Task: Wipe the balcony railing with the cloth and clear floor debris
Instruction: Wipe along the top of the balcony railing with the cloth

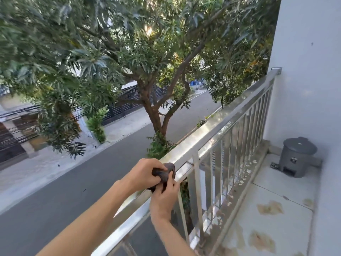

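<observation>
Left hand (143,175) curled over the bunched dark cloth (167,172), holding it against the top rail of the railing (224,129); right hand (163,197) just below, fingertips pinching the cloth's hanging end on the balcony side. Beyond the hands the bare rail runs up-right to the white wall (304,71); pale debris flakes (245,169) lie along the railing's base, brown stains (270,207) mark the floor (287,185), and a grey lidded bin (297,157) stands in the far corner beside a drain grate (274,165). Outer edge drops to a street (73,182) with a tree (153,111) near the rail; open floor lies between railing and wall.
</observation>
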Demonstrator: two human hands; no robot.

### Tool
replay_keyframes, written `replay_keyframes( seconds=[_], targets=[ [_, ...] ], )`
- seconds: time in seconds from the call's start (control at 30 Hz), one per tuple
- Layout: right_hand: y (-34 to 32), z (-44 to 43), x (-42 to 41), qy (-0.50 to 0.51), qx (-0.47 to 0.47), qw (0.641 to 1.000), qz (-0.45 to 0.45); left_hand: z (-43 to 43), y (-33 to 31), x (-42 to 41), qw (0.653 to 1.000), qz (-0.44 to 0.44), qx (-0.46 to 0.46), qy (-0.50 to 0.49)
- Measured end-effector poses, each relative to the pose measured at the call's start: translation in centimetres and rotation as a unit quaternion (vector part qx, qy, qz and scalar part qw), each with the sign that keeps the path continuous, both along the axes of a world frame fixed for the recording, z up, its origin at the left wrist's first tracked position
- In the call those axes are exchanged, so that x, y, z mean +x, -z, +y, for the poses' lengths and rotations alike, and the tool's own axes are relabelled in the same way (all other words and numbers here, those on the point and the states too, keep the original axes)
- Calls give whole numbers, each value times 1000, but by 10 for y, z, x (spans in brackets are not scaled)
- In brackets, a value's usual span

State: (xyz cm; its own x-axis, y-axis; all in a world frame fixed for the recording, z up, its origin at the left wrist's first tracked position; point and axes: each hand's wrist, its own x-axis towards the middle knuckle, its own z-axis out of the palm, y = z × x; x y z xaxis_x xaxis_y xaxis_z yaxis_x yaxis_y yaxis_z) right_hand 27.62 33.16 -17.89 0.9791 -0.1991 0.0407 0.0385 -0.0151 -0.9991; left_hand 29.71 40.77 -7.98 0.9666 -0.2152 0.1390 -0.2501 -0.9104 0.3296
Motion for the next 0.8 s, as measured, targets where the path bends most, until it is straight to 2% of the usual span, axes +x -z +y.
replay_keyframes(
  seconds=[0.07,0.17,0.3,0.37,0.43,0.5,0.53,0.6,0.8],
  targets=[
    [2,-7,-14,-51,0,999,-13,8,2,-9,1000,18,-10,-15],
    [-2,-42,-6,-114,-62,990,-52,3,-7,-13,999,26,2,-25],
    [-35,-82,50,-100,-133,974,-155,-24,-28,18,994,-59,-72,-55],
    [-51,-88,89,-90,-196,958,-191,-33,-37,45,991,-74,-88,-70],
    [-54,-91,126,-123,-319,922,-182,-33,-37,69,995,-50,-46,-72],
    [-48,-91,147,-180,-452,862,-146,-29,-29,76,997,-8,21,-74],
    [-44,-91,150,-200,-483,842,-132,-26,-21,74,996,7,42,-75],
    [-41,-87,143,-212,-490,836,-128,-18,-9,61,997,17,33,-74],
    [-48,-57,96,-230,-496,808,-220,17,-9,11,995,5,-9,-100]
  ],
)
